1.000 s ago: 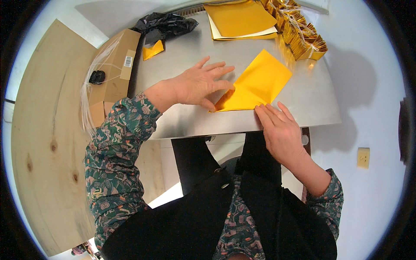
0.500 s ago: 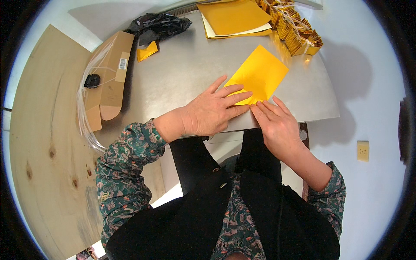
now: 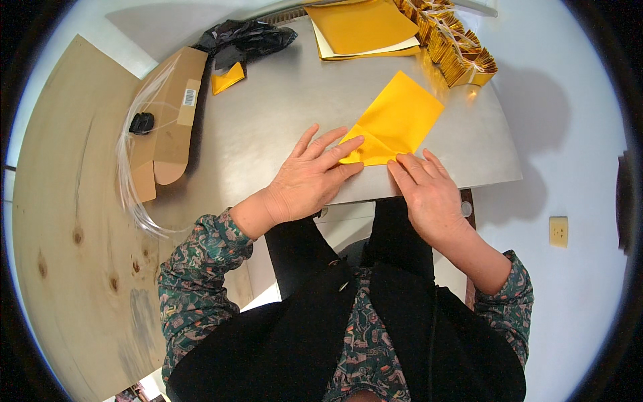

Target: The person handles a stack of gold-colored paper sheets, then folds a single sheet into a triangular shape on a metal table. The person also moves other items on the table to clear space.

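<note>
A sheet of golden-yellow paper (image 3: 402, 110) lies at a slant near the front edge of the grey metal table (image 3: 268, 120). Its near end is folded over, with a crease showing between my hands. My left hand (image 3: 308, 175) rests its outstretched fingers on the paper's left near corner, palm down. At the near right corner, my right hand (image 3: 427, 191) touches the paper with extended fingertips, its thumb beside the edge. Neither hand is closed around the sheet. What lies under the fingertips is hidden.
Gold and cream sheets (image 3: 365, 28) are stacked at the back. Tied bundles of folded gold paper (image 3: 459, 50) sit back right. At back left are a small folded gold piece (image 3: 228, 80), a black plastic bag (image 3: 248, 40) and a cardboard box (image 3: 171, 127) with white strands (image 3: 127, 161).
My left hand has slid left along the paper, uncovering more of the folded near end. My right hand has hardly moved.
</note>
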Demonstrator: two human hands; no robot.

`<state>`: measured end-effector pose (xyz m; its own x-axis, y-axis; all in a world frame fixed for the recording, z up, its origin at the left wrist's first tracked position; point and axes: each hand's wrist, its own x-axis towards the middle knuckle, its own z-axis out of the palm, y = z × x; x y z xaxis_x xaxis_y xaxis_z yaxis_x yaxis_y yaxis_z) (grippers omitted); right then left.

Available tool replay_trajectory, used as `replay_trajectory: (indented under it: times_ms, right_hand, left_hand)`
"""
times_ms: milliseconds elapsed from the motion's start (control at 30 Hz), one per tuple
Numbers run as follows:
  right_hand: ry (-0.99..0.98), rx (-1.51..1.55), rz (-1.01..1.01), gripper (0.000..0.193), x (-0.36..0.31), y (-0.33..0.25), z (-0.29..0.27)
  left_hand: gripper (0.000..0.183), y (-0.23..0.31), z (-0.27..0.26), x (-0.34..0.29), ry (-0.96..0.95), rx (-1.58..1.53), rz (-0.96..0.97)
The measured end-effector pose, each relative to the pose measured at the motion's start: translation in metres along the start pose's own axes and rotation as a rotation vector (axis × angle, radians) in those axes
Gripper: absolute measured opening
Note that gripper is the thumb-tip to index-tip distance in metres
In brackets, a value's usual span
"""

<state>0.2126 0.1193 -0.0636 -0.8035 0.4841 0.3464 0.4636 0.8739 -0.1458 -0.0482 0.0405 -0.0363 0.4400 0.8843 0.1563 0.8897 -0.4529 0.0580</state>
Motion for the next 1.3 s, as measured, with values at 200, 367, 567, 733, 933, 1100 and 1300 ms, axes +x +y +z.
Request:
replay_trajectory:
  times_ms: [200,367,567,733,933,1100,1300]
  right_hand:
    - [0.015,0.01,0.018,0.042,0.0,-0.001,0.001]
    - [0.05,0.014,0.011,0.04,0.002,-0.001,0.003]
    - [0.052,0.007,0.011,0.036,0.005,-0.003,0.001]
    - [0.03,0.0,0.001,0.036,0.01,-0.009,-0.005]
    - [-0.013,0.006,-0.028,0.031,0.018,-0.012,-0.012]
    - [-0.133,0.032,0.005,0.022,0.026,-0.015,-0.011]
    - [-0.252,0.006,0.003,0.021,0.035,0.0,-0.022]
  left_hand:
    - [0.04,-0.008,-0.005,-0.025,0.004,0.036,-0.094]
    - [0.038,-0.015,-0.006,-0.043,0.042,0.019,-0.132]
    - [0.033,-0.021,-0.004,-0.057,0.051,-0.028,-0.152]
    - [0.034,-0.019,-0.003,-0.058,0.092,-0.053,-0.112]
    - [0.032,-0.02,-0.01,-0.037,0.173,-0.139,-0.104]
    - [0.037,-0.032,0.004,-0.002,0.164,-0.231,0.115]
    - [0.051,-0.004,0.014,-0.009,0.213,-0.158,0.104]
